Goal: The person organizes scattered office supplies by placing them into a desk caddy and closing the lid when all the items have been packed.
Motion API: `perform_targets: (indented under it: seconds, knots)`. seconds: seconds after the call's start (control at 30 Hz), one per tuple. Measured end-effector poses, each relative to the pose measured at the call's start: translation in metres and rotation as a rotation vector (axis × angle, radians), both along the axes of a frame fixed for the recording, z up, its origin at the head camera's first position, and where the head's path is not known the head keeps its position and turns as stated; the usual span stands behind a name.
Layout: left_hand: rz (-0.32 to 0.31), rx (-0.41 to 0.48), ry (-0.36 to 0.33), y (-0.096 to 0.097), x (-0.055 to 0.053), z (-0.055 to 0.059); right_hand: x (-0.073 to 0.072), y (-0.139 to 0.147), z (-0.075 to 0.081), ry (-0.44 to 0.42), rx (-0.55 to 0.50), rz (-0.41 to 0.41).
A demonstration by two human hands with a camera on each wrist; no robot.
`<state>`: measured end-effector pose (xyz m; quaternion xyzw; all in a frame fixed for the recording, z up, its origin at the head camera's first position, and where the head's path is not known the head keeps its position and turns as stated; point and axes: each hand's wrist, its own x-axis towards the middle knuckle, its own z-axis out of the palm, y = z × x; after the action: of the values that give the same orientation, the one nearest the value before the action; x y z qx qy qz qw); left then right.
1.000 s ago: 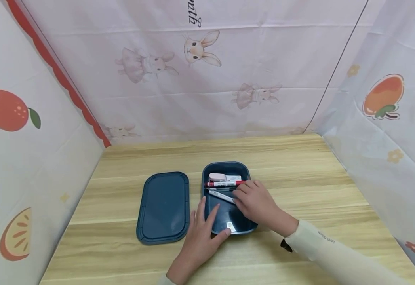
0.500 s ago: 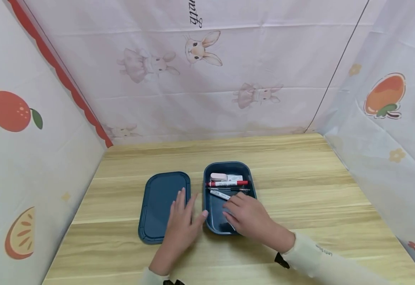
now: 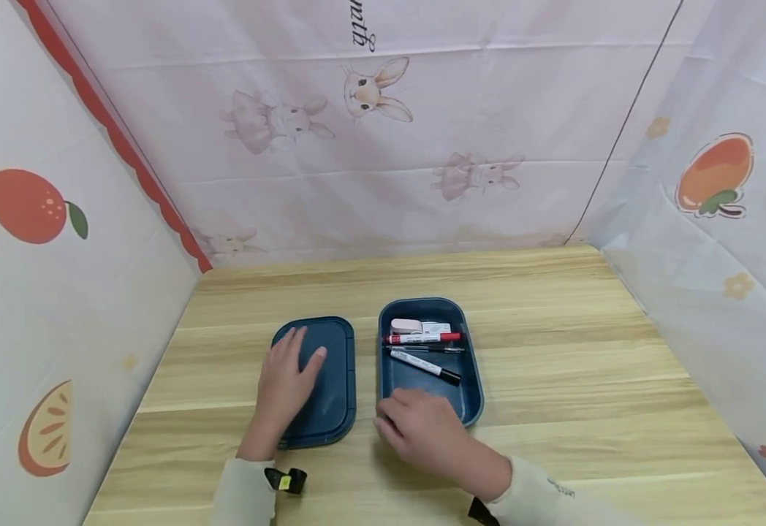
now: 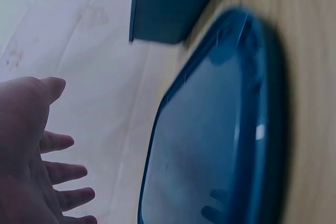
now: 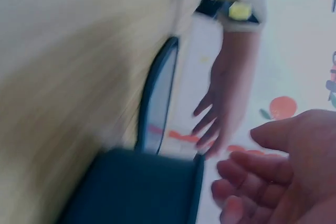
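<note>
A dark blue lid [image 3: 333, 380] lies flat on the table. My left hand [image 3: 283, 383] hovers over its left part, fingers spread, and the left wrist view shows a gap between hand and lid. To the right stands the matching open box [image 3: 480, 387]. Inside are a white marker with a black cap [image 3: 419, 362], lying slanted, a red-and-white marker [image 3: 425, 338], a dark slim pen [image 3: 435, 349], a small pink item [image 3: 406, 326] and a small white item [image 3: 437, 328]. My right hand [image 3: 425, 431] is over the box's near left corner, fingers loosely curled, holding nothing.
The wooden table [image 3: 567, 351] extends on both sides of the box and lid. A printed cloth [image 3: 521, 95] hangs behind it, with more cloth at left and right. Dark bands [image 3: 286, 481] sit at both wrists.
My left hand has moved left from the box to above the lid. The right hand has let go of the black-capped marker, leaving it in the box, and has moved toward the near left corner.
</note>
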<state>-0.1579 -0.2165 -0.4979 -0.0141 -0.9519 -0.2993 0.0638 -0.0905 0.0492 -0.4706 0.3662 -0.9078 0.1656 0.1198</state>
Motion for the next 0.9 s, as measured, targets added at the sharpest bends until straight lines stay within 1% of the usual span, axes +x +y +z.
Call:
perform_targets:
  seconds: [0.1,0.17,0.37,0.43,0.57,0.63,0.77,0.9]
  knots:
    - [0.018,0.009,-0.016,-0.012,-0.011,-0.002,0.008,-0.012,0.001,-0.062,-0.016,-0.028]
    - [0.026,0.011,-0.026,-0.019,-0.018,-0.003,0.012,-0.021,-0.001,-0.084,-0.004,-0.049]
    - [0.068,-0.023,-0.055,-0.038,-0.040,-0.010,0.021,-0.052,-0.012,-0.086,0.086,-0.099]
    - [0.077,-0.028,-0.071,-0.045,-0.046,-0.012,0.023,-0.061,-0.017,-0.067,0.097,-0.122]
    - [0.078,-0.033,-0.112,-0.057,-0.060,-0.018,0.024,-0.077,-0.029,-0.017,0.106,-0.190]
    - [0.078,-0.029,-0.132,-0.061,-0.066,-0.020,0.024,-0.083,-0.035,-0.011,0.112,-0.219]
    - [0.100,-0.021,-0.169,-0.067,-0.077,-0.021,0.024,-0.094,-0.044,-0.056,0.118,-0.262]
    - [0.129,-0.037,-0.175,-0.067,-0.084,-0.019,0.022,-0.101,-0.050,-0.109,0.107,-0.304]
